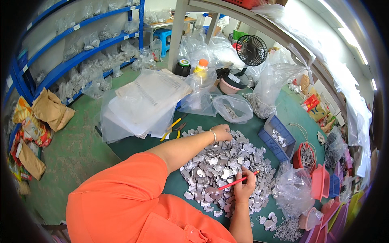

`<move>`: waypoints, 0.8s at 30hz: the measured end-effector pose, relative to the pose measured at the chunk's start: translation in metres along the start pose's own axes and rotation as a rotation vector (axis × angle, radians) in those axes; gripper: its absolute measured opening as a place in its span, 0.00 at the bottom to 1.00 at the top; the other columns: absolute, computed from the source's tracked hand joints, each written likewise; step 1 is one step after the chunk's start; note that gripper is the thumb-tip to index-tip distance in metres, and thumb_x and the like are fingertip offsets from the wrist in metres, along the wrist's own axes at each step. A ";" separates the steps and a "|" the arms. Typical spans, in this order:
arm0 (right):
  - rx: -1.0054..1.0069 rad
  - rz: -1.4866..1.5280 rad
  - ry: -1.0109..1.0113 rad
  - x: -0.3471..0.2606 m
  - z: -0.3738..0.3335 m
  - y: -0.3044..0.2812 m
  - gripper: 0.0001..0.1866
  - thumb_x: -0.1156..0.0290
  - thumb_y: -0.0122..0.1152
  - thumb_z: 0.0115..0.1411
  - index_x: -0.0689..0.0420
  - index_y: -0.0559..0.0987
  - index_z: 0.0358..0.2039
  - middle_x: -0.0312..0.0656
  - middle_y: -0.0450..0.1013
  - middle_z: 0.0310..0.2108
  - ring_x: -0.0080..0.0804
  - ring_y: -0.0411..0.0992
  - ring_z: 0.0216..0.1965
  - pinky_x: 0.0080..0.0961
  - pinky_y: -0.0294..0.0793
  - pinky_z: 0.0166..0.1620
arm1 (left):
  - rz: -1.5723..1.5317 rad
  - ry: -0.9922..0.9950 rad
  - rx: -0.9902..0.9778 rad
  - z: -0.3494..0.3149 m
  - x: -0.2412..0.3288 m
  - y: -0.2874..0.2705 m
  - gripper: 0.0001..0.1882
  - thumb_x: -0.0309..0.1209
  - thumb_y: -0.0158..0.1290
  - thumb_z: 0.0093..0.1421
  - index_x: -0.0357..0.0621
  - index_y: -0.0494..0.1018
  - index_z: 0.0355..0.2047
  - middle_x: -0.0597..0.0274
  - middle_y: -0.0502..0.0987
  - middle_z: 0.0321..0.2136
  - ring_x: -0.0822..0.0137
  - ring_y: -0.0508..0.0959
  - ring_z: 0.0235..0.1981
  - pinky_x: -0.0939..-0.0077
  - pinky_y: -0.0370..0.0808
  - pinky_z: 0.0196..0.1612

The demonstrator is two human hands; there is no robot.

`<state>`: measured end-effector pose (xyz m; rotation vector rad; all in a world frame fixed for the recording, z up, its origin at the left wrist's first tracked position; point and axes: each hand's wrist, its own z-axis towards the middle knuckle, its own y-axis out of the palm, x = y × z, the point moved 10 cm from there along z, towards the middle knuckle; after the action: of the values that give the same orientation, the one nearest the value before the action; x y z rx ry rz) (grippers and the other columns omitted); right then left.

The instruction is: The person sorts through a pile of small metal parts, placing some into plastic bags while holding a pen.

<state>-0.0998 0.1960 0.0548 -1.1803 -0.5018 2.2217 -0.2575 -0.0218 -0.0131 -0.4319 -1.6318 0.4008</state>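
A wide heap of small flat silvery metal pieces (212, 168) covers the near middle of the green table. At the heap's far edge, my left hand (222, 133), with a bracelet at the wrist, reaches down with its fingers curled in among the pieces. What those fingertips hold, if anything, is hidden. Over the right part of the heap, my right hand (245, 186) is closed round a red pencil (233, 184), whose sharpened tip points up to the right. Yellow-handled pliers (173, 129) lie just beyond the heap, left of my left hand.
A blue bin (265, 137) with some pieces and a red basket (300, 156) stand to the right. Paper sheets in plastic (150, 97) lie far left. A small fan (251, 50) and clear bags (233, 108) stand at the back. Metal rings (288, 231) lie near right.
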 end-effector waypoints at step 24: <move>-0.444 -0.246 0.090 0.046 0.063 0.021 0.21 0.88 0.44 0.44 0.60 0.75 0.39 0.53 0.72 0.33 0.51 0.69 0.33 0.37 0.68 0.39 | 0.157 0.916 0.106 -0.211 0.118 -0.025 0.15 0.25 0.53 0.41 0.41 0.72 0.33 0.54 0.70 0.39 0.55 0.70 0.42 0.62 0.65 0.47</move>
<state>-0.1793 0.2051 0.0481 -1.3439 -1.0811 1.8902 -0.0591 0.0169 0.1230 -0.5573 -0.6884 0.3308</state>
